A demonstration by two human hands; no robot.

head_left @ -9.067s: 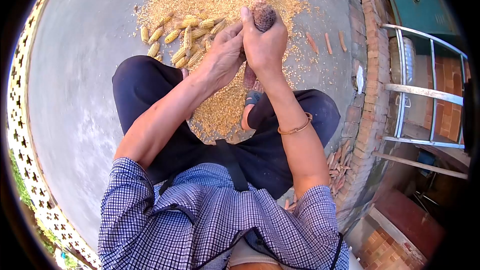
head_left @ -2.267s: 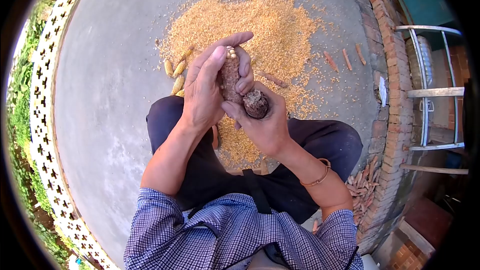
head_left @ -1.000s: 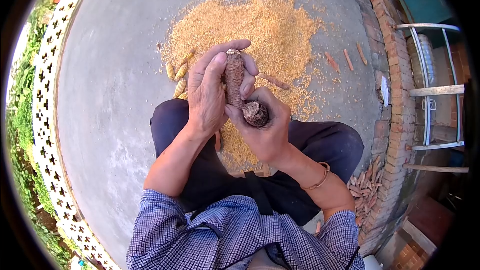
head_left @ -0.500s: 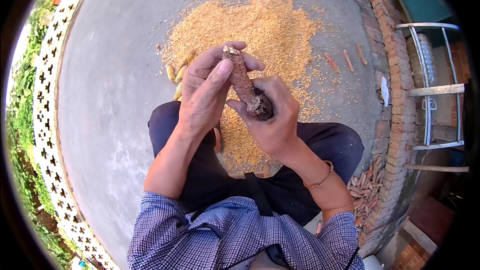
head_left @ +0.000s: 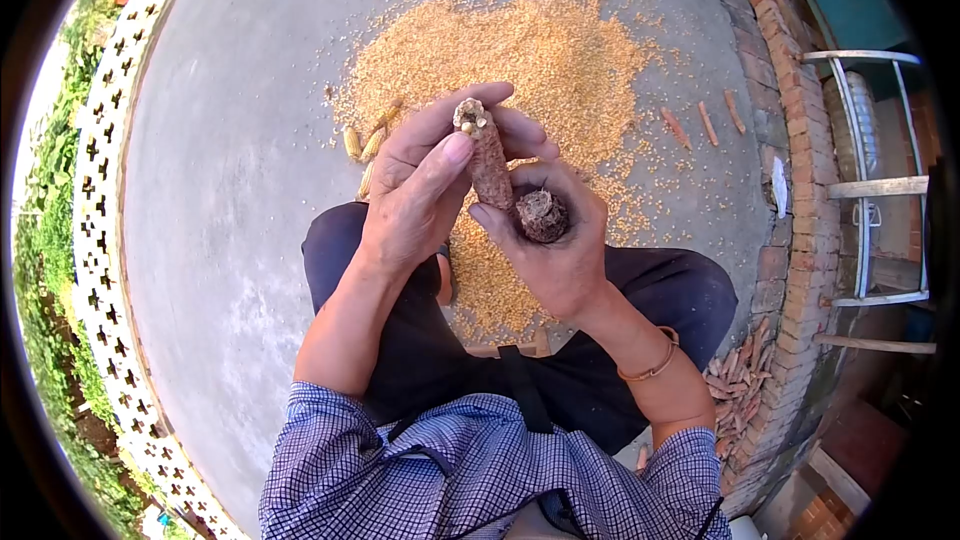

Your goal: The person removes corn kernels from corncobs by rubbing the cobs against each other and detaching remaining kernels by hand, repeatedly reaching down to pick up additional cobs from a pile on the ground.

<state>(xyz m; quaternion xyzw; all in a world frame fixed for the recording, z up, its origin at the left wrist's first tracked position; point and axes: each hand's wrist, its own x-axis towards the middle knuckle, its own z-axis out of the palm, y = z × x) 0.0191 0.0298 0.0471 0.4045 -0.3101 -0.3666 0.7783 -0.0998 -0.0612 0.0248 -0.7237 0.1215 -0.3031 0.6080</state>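
Observation:
My left hand (head_left: 425, 175) is wrapped round a reddish corn cob (head_left: 490, 172), which is nearly bare, with a few pale kernels at its top end. My right hand (head_left: 555, 240) grips a darker bare cob (head_left: 542, 216), its blunt end facing up. The two cobs are close together between my hands; whether they touch is unclear. Beyond and below them spreads a heap of yellow kernels (head_left: 500, 40) on the grey floor. Unshelled ears of corn (head_left: 372, 145) lie to the left of the heap, partly behind my left hand.
Several stripped cobs (head_left: 706, 124) lie right of the kernels. More cobs are piled (head_left: 738, 375) beside the low brick edge (head_left: 805, 160). A metal ladder-like frame (head_left: 880, 186) stands at the right. A pierced white wall (head_left: 100, 270) runs along the left. My bent knees flank the near kernels.
The left-hand cob has gone from kernel-covered near its tip to almost bare. Both cobs have shifted slightly right, and the right-hand cob's end has turned upward. Fewer ears show than in the oldest view.

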